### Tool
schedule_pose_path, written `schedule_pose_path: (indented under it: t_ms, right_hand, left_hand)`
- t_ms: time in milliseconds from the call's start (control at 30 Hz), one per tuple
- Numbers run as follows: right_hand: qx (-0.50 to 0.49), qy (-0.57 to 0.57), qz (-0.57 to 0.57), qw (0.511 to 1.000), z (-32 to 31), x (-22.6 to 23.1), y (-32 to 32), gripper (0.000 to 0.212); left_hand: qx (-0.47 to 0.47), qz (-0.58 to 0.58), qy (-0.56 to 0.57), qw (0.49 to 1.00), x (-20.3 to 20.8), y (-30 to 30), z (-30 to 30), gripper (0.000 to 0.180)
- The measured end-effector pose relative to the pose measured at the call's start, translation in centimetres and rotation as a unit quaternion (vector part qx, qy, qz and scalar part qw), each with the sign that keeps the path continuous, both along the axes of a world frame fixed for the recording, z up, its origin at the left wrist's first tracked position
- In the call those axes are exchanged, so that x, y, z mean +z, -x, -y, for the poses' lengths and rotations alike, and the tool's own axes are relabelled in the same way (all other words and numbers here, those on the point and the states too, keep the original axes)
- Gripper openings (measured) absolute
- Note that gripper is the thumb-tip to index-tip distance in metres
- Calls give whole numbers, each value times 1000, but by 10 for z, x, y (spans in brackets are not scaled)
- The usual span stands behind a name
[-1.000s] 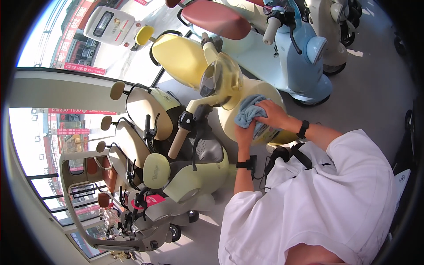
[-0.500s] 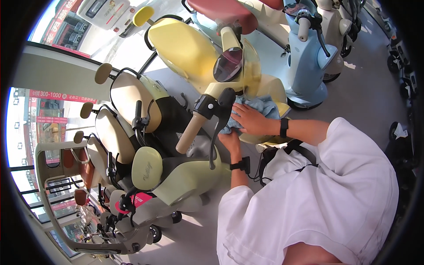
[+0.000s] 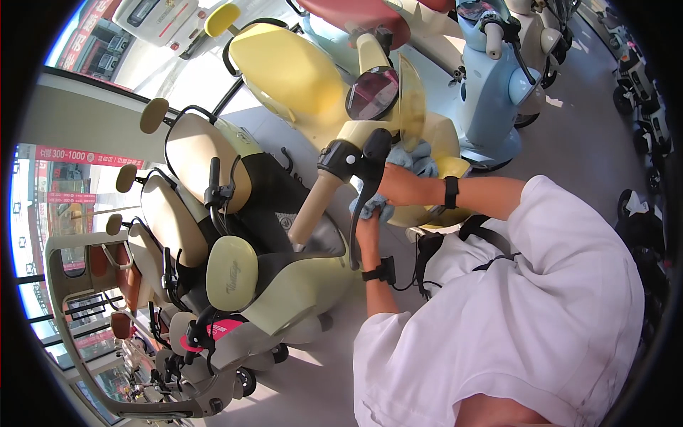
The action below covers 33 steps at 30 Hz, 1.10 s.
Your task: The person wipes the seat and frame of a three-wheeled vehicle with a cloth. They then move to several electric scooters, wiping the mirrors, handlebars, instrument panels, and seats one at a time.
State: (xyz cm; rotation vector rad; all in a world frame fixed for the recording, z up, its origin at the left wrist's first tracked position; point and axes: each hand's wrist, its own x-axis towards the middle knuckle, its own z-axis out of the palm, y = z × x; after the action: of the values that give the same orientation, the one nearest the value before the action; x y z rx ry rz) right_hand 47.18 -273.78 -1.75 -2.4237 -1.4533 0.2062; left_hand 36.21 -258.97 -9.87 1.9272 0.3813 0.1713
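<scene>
A light blue cloth (image 3: 415,158) lies bunched against the front of a pale yellow scooter (image 3: 440,139). My right hand (image 3: 400,186) reaches in from the right and is closed on the cloth, its fingertips hidden behind the brake lever (image 3: 364,206). Below it, my left hand (image 3: 366,226) comes up from the lower edge, with a fold of the cloth wrapped about its top. The left fingers are mostly covered by cloth and lever, but the hand appears to grip that fold. Nearest both hands is the scooter's beige handlebar grip (image 3: 315,208).
A clear windshield (image 3: 411,107) and a dark round display (image 3: 373,94) stand above my hands. To the right is a light blue scooter (image 3: 491,107). Several beige-seated scooters (image 3: 206,160) line the left, near a pale green one (image 3: 299,295). Black-wheeled vehicles (image 3: 633,92) stand along the far right.
My right hand has turned and drawn in toward my left hand, its fingers now closer together. The cloth has bunched up, showing on both sides of the right hand. The view has shifted slightly.
</scene>
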Motion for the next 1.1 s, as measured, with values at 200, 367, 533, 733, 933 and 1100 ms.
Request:
schedule_pose_path:
  t_ms: [200, 367, 533, 733, 933, 1100]
  right_hand:
    - [-28, 59, -94, 993, 67, 3, 28, 47]
    - [-15, -34, -41, 998, 112, 27, 20, 46]
    - [-106, -114, -115, 981, 157, 33, 1, 49]
    - [-182, -208, -249, 928, 212, 6, -12, 44]
    - [-186, -253, -484, 817, 257, -21, -33, 41]
    - [-195, -281, -558, 756, 279, -38, -49, 39]
  left_hand:
    - [-65, -131, 60, 987, 51, 31, 56, 39]
    - [-15, -19, 107, 994, 70, 28, 107, 37]
    - [-34, 51, 69, 996, 90, -3, 141, 33]
    - [-2, 19, -49, 999, 113, -43, 184, 39]
    - [-57, -45, -186, 980, 113, -80, 229, 43]
    - [-80, -108, -232, 963, 113, -101, 261, 43]
